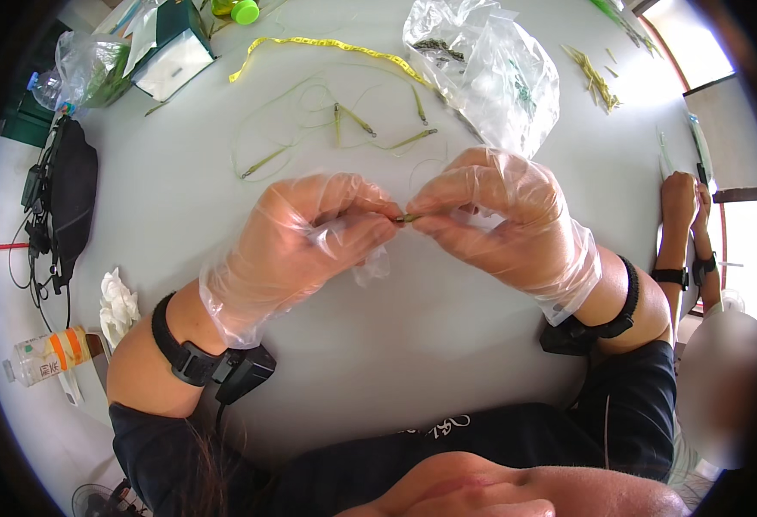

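Both my hands wear thin clear plastic gloves and meet fingertip to fingertip over the middle of the grey-white table [430,319]. My left hand [314,226] pinches one end of a small, slim green piece [408,218] with a darker tip. Thumb and fingers of my right hand [495,207] close on its other end. Most of the piece is hidden by the fingers. Beyond my hands lie several similar slim green pieces [357,119] with small grey ends, trailing fine green strands [297,95].
At the back are a yellow measuring tape [335,41], a clear plastic bag [516,82] and a green-and-white box [172,65]. Stalks [596,79] lie far right, near another person's hands [682,202]. To the left are a black pouch [75,194], crumpled tissue [118,303] and a bottle [44,357].
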A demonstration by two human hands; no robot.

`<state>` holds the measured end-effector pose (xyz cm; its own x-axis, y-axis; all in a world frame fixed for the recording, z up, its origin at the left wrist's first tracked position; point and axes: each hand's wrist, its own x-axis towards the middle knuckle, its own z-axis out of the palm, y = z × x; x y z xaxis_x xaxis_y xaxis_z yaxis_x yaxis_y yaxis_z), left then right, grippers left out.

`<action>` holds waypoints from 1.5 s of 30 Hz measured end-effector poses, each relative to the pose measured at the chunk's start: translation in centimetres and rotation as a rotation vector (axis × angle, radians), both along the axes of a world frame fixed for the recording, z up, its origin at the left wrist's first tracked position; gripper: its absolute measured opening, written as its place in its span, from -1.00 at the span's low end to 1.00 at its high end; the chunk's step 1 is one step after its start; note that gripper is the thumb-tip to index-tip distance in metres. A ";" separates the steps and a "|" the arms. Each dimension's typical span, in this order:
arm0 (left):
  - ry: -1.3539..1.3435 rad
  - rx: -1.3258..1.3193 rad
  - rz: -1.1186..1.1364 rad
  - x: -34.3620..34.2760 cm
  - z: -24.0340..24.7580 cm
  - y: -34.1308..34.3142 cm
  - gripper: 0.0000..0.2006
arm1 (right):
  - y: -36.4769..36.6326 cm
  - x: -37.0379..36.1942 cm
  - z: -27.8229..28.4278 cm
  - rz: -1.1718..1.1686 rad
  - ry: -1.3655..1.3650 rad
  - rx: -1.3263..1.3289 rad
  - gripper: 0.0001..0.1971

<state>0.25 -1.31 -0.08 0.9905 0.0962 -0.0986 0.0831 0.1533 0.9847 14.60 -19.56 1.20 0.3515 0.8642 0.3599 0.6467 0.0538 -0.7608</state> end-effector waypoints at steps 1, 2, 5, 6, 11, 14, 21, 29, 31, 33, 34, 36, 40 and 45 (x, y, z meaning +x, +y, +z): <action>-0.003 0.000 0.000 0.0 0.2 0.0 -0.87 | 0.0 -0.1 0.1 0.002 0.003 -0.009 -0.82; 0.008 0.022 -0.003 -0.1 0.3 0.0 -0.88 | 0.0 -0.1 0.2 0.002 0.000 -0.008 -0.82; 0.015 0.062 -0.009 0.1 0.2 0.1 -0.87 | 0.0 0.0 0.1 0.008 0.025 -0.018 -0.82; 0.009 0.083 -0.010 0.1 0.1 0.2 -0.87 | 0.0 0.0 0.1 0.012 0.019 -0.017 -0.83; 0.021 0.111 -0.014 0.0 0.1 0.1 -0.88 | 0.0 0.0 0.2 0.038 -0.018 -0.013 -0.84; 0.019 0.170 -0.014 -0.2 0.2 0.0 -0.89 | 0.0 -0.1 0.2 0.050 0.004 -0.019 -0.84; -0.038 0.319 -0.011 -0.1 0.7 -0.2 -0.93 | 0.0 -0.1 0.1 0.065 -0.018 -0.041 -0.85; 0.053 0.217 -0.051 0.1 1.1 -0.1 -0.95 | 0.1 0.0 0.2 0.075 -0.024 -0.041 -0.83; 0.041 0.240 -0.069 0.1 1.2 -0.1 -0.96 | 0.0 -0.1 0.2 0.074 0.005 -0.070 -0.83; 0.063 0.194 -0.042 0.0 1.3 -0.2 -0.95 | 0.1 0.0 0.3 0.081 -0.007 -0.065 -0.84; 0.065 0.193 -0.043 -0.1 1.1 -0.2 -0.95 | 0.1 0.0 0.3 0.088 -0.019 -0.059 -0.84; -0.008 0.243 -0.012 -0.1 0.6 -0.3 -0.94 | 0.2 0.1 0.3 0.099 -0.015 -0.046 -0.84; -0.050 0.321 -0.040 0.0 0.8 -0.1 -0.94 | 0.2 0.3 0.1 0.132 0.013 -0.003 -0.85; -0.005 0.367 -0.018 0.1 0.6 -0.4 -0.94 | 0.1 0.2 0.1 0.097 -0.007 -0.037 -0.84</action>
<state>0.36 -1.76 0.50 0.9927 0.1066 -0.0558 0.0775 -0.2120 0.9742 14.76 -19.46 1.26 0.2629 0.9069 0.3294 0.6454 0.0885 -0.7587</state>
